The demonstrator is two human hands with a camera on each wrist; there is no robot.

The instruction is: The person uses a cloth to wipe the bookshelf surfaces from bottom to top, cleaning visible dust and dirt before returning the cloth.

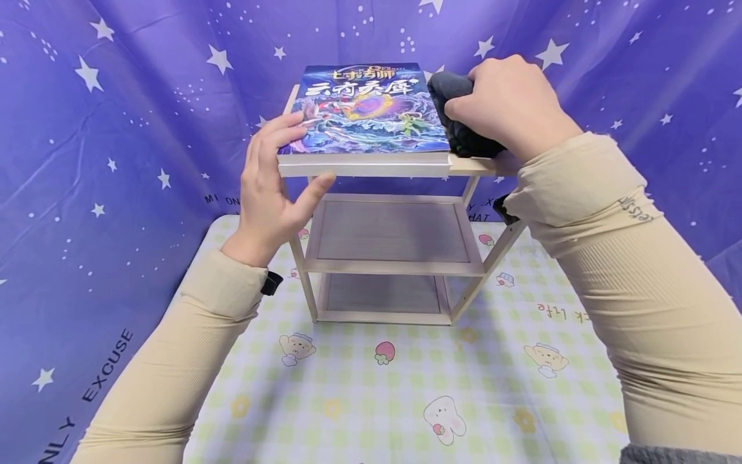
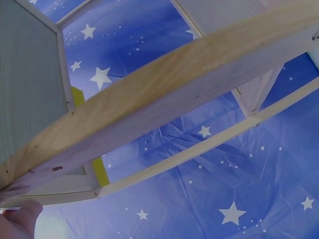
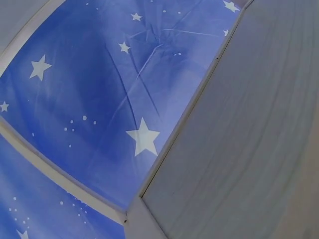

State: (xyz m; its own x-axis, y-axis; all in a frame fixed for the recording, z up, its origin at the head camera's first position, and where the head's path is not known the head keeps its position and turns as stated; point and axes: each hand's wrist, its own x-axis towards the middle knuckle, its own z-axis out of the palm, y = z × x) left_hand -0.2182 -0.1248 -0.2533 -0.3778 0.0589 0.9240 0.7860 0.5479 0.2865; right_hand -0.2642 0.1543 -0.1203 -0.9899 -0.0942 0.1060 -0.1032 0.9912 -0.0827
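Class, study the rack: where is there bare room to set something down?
Bare: the middle shelf, inside its pale rim; the visible bottom shelf beneath it; the tablecloth between the sleeves. Crowded: the rack's top, with book, dark bundle, left hand and right hand.

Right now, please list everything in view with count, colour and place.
Wooden rack: 1, pale, on checked tablecloth.
Tablecloth: 1, green and white, under rack.
Book: 1, blue, on rack top.
Cloth: 1, dark, right end of rack top.
Starry curtain: 1, blue, behind rack.
Yellow strip: 1, yellow, beside rack panel, unidentified.
Sleeves: 2, beige, one per arm.
Wrist gear: 2, black, at cuffs.
Left grip: 1, at book's left edge.
Right grip: 1, holding cloth.
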